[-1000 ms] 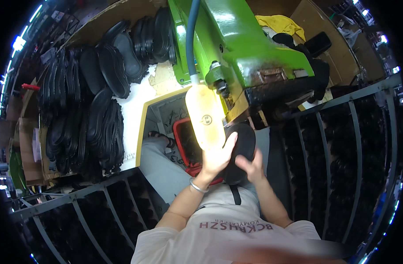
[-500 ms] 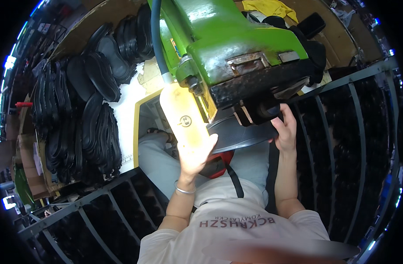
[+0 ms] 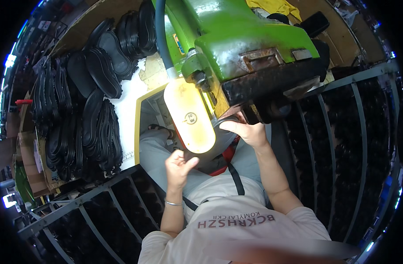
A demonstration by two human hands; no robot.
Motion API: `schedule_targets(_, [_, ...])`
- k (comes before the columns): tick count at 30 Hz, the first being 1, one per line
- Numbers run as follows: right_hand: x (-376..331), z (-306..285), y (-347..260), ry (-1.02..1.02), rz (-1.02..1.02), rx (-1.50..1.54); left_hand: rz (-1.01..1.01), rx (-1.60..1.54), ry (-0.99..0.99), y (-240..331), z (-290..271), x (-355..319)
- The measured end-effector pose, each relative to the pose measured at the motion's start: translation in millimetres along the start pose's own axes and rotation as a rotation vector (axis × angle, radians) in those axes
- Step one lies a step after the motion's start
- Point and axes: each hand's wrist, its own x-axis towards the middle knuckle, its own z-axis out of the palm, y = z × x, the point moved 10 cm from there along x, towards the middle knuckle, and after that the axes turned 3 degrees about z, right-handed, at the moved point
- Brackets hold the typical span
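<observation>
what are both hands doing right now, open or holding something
Left hand: open, loosely curled, nothing visible in it.
Right hand: closed on the edge of a dark sole, mostly hidden.

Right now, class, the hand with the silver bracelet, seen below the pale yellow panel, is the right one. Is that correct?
No, wrong side: in the head view, the left hand has the silver bracelet and is seen below the pale yellow panel.
</observation>
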Motion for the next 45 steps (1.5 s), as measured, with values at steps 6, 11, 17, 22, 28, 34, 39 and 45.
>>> schedule_targets(6, [6.0,1.3,-0.4,0.078,-0.056,0.028,-0.066,0.030,-0.126,-16.6,92.8,-7.5])
schedule_targets(11, [-11.7,-31.1,-30.3,0.087,-0.145,-0.536,-0.064,0.278,-0.305,-17.0,108.4,-0.5])
schedule_targets(17, [-77.5,-182.7,-121.4,0.930,-0.357,-0.162,0.661,0.554,0.350,130.5,-0.9,71.7])
schedule_targets(22, [7.3,-167.2,-72.4,0.606,-0.303,0.437,0.815,1.383,0.762,207.3,-95.1,141.6])
schedule_targets(28, [120.3,-180.9,-43.8,0.676,-0.392,0.717,0.651,1.510,0.643,183.2,-117.6,220.1])
schedule_targets(34, [148.0,-110.5,-20.5,0.521,-0.295,0.662,0.782,1.202,0.670,196.8,-231.1,200.9])
schedule_targets(39, [64.3,-137.1,37.2,0.513,-0.073,0.330,0.750,1.205,0.920,232.1,-102.2,123.0])
schedule_targets(45, [-5.4,-38.4,142.9,0.011,0.316,0.327,0.744,0.955,0.554,191.5,-29.5,5.3])
